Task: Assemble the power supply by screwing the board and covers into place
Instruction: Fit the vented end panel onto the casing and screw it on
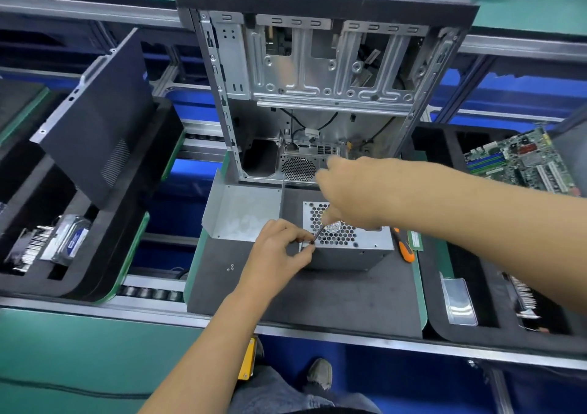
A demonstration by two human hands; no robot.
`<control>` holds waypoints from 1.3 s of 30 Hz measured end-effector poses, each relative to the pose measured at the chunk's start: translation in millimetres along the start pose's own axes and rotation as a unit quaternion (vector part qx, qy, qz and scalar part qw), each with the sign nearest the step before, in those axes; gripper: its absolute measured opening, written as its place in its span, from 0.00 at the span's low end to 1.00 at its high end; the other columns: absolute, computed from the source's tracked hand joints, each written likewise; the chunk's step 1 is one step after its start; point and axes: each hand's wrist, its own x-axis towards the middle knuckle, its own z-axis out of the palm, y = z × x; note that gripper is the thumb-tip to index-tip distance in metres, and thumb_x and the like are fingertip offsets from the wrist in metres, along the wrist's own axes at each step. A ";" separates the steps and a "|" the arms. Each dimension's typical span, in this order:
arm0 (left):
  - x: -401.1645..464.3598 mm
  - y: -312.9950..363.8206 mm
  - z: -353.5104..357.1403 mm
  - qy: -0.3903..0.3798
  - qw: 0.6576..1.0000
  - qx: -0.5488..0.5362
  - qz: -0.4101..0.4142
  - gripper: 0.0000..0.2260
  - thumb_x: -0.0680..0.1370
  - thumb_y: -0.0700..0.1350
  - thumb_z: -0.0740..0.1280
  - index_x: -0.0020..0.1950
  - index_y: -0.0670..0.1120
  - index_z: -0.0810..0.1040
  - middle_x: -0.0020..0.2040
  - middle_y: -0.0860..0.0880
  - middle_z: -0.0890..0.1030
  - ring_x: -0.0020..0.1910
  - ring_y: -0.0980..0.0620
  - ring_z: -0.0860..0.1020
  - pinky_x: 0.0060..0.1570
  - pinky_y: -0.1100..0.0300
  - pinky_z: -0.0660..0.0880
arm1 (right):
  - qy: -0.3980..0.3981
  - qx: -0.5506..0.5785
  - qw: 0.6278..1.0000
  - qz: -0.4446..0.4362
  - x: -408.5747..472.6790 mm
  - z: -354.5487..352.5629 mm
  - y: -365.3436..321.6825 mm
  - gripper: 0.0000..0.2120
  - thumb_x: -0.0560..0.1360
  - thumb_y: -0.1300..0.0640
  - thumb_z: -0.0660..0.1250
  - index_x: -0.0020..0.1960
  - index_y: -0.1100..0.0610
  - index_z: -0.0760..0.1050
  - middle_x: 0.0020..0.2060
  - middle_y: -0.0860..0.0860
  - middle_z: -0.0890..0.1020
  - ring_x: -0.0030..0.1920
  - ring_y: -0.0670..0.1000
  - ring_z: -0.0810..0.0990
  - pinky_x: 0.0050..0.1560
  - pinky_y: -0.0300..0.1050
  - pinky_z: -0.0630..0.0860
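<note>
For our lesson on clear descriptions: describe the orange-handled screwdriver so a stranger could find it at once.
Start at the open computer case standing at the back of the dark mat. In front of it lies the power supply box with its honeycomb grille. The screwdriver lies just right of that box, untouched, the only bright orange thing on the mat.

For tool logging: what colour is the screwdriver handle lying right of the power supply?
Orange and black handle; head view.
</note>
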 end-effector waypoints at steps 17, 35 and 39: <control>0.3 3.3 -1.6 -0.012 0.999 -0.022 -0.042 0.05 0.72 0.37 0.76 0.45 0.44 0.84 0.44 0.52 0.81 0.48 0.61 0.73 0.47 0.74 0.66 | 0.118 -0.040 0.991 -0.037 -9.1 -1.6 -21.0 0.11 0.75 0.69 0.61 0.40 0.58 0.64 0.40 0.53 0.62 0.29 0.50 0.62 0.27 0.43 0.61; -0.6 0.6 -2.3 -0.022 1.000 0.004 -0.008 0.07 0.73 0.39 0.77 0.49 0.46 0.85 0.43 0.58 0.75 0.47 0.58 0.72 0.48 0.74 0.66 | 0.139 0.004 0.990 0.006 0.2 11.5 -17.4 0.12 0.84 0.52 0.59 0.45 0.53 0.60 0.33 0.51 0.58 0.38 0.55 0.66 0.37 0.48 0.70; -1.5 0.6 -3.2 -0.024 1.000 0.009 -0.007 0.07 0.73 0.40 0.77 0.50 0.46 0.85 0.43 0.62 0.73 0.49 0.57 0.72 0.48 0.75 0.66 | 0.064 0.032 0.997 -0.013 -5.1 5.6 -12.0 0.11 0.80 0.54 0.65 0.52 0.56 0.63 0.45 0.53 0.66 0.36 0.53 0.71 0.30 0.46 0.65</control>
